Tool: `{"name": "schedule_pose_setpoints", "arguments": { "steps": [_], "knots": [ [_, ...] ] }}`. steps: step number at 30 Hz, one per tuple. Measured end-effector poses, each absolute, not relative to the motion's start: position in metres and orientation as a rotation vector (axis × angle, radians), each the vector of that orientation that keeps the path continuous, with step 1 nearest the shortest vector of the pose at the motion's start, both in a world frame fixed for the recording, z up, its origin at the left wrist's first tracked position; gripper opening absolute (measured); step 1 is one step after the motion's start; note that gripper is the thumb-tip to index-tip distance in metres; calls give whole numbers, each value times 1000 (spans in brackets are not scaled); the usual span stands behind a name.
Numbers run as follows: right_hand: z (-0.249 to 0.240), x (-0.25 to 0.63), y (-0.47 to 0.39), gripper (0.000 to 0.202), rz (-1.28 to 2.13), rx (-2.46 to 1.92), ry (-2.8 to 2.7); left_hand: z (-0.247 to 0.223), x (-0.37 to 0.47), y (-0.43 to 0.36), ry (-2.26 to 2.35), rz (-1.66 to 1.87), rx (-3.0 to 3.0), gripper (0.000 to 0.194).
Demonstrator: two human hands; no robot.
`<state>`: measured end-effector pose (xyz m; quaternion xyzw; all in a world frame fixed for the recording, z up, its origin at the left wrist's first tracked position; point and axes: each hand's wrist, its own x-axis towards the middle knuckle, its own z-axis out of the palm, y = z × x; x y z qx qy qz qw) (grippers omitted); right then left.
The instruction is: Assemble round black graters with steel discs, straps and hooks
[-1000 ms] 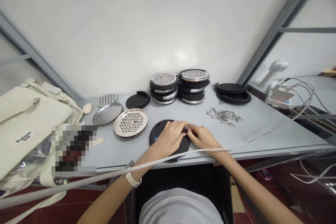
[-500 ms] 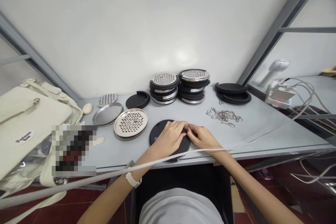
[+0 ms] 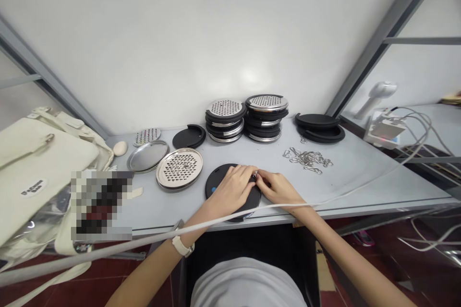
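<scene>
A black round grater case [image 3: 212,181] lies at the table's front edge, black side up, with a blue dot on it and a shiny rim showing at the bottom. Across its top rests my left hand [image 3: 233,187], fingers bent together and curled toward the right edge. My right hand [image 3: 275,187] pinches at that same edge, where a small shiny metal clip [image 3: 255,173] shows between the fingertips of both hands. Most of the clip is hidden by my fingers. To the right lies a pile of loose metal clips [image 3: 308,158].
Two stacks of round graters [image 3: 225,122] stand against the wall. Left of me lie a loose grater plate [image 3: 182,169], a metal dish [image 3: 147,156] and a black holder [image 3: 188,138]. Black holders [image 3: 320,127] sit at the back right. A white cable [image 3: 216,220] crosses before my forearms.
</scene>
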<state>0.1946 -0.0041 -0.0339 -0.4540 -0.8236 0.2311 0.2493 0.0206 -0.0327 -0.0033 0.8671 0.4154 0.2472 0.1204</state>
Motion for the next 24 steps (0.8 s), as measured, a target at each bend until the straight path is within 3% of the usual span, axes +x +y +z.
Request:
{"name": "schedule_pose_setpoints", "arguments": {
  "steps": [24],
  "knots": [
    [-34,194,-4,28,613,-1239,-2251,-1,20,-34,1201,719,2539,25]
  ]
}}
